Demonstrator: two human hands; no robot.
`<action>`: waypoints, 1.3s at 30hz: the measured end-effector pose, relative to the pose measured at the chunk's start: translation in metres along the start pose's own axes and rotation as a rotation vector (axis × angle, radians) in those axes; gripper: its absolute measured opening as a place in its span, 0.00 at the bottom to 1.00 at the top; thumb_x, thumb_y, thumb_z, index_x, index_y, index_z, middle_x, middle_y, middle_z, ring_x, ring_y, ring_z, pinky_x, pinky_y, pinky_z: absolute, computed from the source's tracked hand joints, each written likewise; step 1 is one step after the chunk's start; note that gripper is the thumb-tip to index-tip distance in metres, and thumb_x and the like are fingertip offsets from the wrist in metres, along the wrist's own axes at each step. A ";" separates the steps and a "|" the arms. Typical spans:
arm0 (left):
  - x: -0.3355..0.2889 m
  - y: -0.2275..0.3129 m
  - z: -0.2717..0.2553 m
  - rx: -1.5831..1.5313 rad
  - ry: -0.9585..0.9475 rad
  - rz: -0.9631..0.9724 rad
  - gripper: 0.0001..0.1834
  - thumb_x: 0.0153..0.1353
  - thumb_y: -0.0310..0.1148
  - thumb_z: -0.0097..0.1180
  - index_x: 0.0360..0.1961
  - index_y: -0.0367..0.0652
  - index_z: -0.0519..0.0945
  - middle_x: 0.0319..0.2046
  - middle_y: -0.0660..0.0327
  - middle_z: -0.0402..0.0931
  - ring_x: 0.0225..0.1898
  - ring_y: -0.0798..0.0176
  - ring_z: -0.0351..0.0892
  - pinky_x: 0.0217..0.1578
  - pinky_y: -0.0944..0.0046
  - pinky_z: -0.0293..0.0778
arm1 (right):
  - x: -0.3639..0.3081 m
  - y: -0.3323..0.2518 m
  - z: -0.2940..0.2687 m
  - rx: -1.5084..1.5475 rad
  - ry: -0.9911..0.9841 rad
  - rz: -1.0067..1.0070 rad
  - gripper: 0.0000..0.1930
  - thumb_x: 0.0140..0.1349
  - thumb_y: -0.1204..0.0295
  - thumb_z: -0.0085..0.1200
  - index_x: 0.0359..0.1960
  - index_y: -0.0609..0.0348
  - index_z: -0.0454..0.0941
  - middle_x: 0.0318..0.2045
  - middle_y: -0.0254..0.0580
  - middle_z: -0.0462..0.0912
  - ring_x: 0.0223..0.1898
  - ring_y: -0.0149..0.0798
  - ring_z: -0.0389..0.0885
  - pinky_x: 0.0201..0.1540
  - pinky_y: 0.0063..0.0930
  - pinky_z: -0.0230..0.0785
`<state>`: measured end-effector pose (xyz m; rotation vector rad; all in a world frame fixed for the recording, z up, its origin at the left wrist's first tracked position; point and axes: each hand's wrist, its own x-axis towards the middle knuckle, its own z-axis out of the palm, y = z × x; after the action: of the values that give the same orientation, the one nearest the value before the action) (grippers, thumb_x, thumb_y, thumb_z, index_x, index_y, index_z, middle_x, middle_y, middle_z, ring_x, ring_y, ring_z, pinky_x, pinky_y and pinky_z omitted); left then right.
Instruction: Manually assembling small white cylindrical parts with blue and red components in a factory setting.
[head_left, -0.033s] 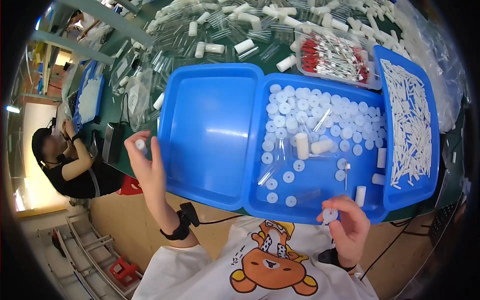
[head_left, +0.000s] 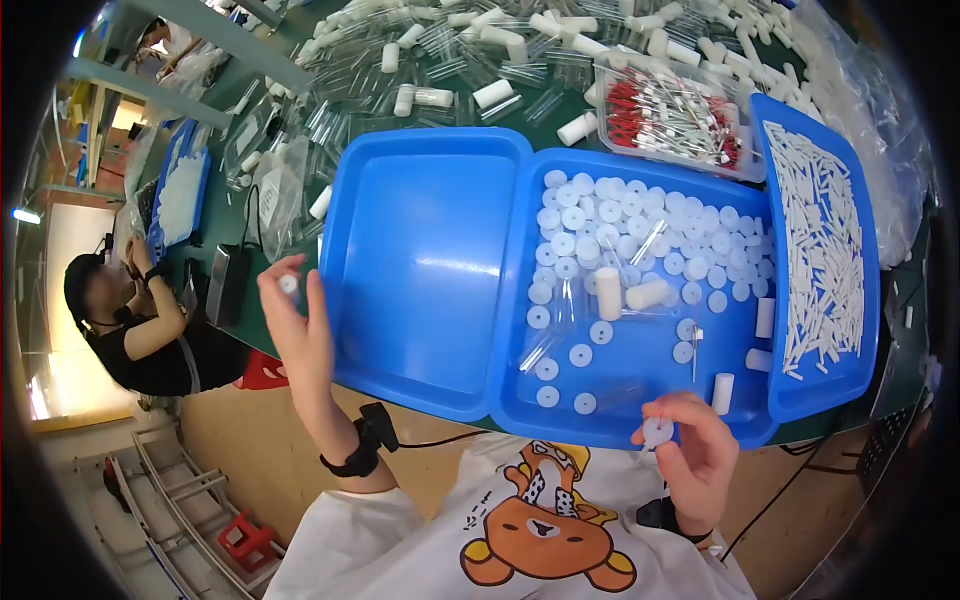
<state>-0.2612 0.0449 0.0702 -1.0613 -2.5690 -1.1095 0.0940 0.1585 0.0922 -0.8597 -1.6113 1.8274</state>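
At the left edge of an empty blue tray (head_left: 420, 285), my left hand (head_left: 305, 345) is closed on a small white cylinder (head_left: 289, 285), seen end-on with a dark hole in its middle. My right hand (head_left: 700, 450) pinches a translucent white disc (head_left: 657, 432) with a center hole, just over the front rim of a second blue tray (head_left: 640, 375). That tray contains many similar white discs (head_left: 580, 355), mostly heaped at the back, white foam-like cylinders (head_left: 609, 293) and clear tubes (head_left: 566, 300).
A narrow blue tray (head_left: 874, 250) of thin white rods (head_left: 820, 245) overlaps the right side. Behind stands a clear box (head_left: 670, 112) of red-and-white sticks. Clear tubes and white cylinders cover the far bench. Another person (head_left: 145, 330) works at left; a cable (head_left: 435, 442) leaves my left wrist.
My left hand has shifted slightly right and away from me with the white cylinder. My right hand has hardly moved.
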 end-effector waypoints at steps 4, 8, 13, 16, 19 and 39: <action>0.006 -0.019 0.003 -0.160 -0.115 -0.139 0.13 0.69 0.36 0.39 0.41 0.35 0.69 0.41 0.54 0.74 0.40 0.63 0.71 0.46 0.65 0.65 | 0.005 -0.001 0.008 -0.059 -0.038 -0.014 0.16 0.52 0.82 0.54 0.45 0.67 0.75 0.37 0.47 0.80 0.38 0.40 0.78 0.43 0.29 0.69; 0.010 -0.016 0.006 -0.145 -0.153 -0.106 0.17 0.71 0.39 0.35 0.41 0.35 0.70 0.40 0.56 0.74 0.39 0.63 0.70 0.46 0.64 0.65 | 0.007 0.001 0.014 -0.094 -0.061 0.005 0.16 0.52 0.82 0.55 0.45 0.66 0.76 0.38 0.47 0.80 0.38 0.41 0.78 0.43 0.29 0.69; 0.019 -0.023 0.008 -0.212 -0.163 -0.170 0.20 0.71 0.42 0.31 0.40 0.36 0.71 0.40 0.57 0.73 0.44 0.64 0.69 0.50 0.66 0.61 | 0.011 0.001 0.018 -0.128 -0.078 -0.005 0.17 0.52 0.82 0.56 0.45 0.65 0.76 0.39 0.47 0.80 0.37 0.40 0.77 0.41 0.28 0.69; 0.019 -0.036 0.011 -0.260 -0.128 -0.112 0.20 0.71 0.41 0.30 0.40 0.35 0.70 0.39 0.56 0.73 0.43 0.63 0.68 0.49 0.65 0.62 | 0.012 -0.001 0.018 -0.145 -0.079 0.001 0.16 0.52 0.82 0.56 0.45 0.65 0.76 0.39 0.47 0.80 0.37 0.39 0.77 0.41 0.28 0.69; 0.017 -0.035 0.018 -0.318 -0.064 -0.131 0.20 0.71 0.40 0.30 0.40 0.34 0.70 0.40 0.55 0.73 0.42 0.63 0.68 0.48 0.64 0.62 | 0.014 0.000 0.019 -0.146 -0.063 0.004 0.16 0.52 0.82 0.55 0.45 0.65 0.76 0.38 0.47 0.81 0.36 0.39 0.77 0.40 0.28 0.69; 0.018 -0.031 0.005 0.078 -0.122 -0.162 0.21 0.71 0.41 0.30 0.45 0.35 0.70 0.44 0.52 0.75 0.45 0.57 0.70 0.49 0.62 0.63 | 0.012 0.004 0.018 -0.139 -0.022 0.042 0.15 0.53 0.81 0.56 0.45 0.65 0.75 0.38 0.46 0.81 0.37 0.38 0.77 0.42 0.28 0.68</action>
<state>-0.2944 0.0432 0.0558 -0.9452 -2.8129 -0.9979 0.0729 0.1555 0.0888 -0.9430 -1.7632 1.7758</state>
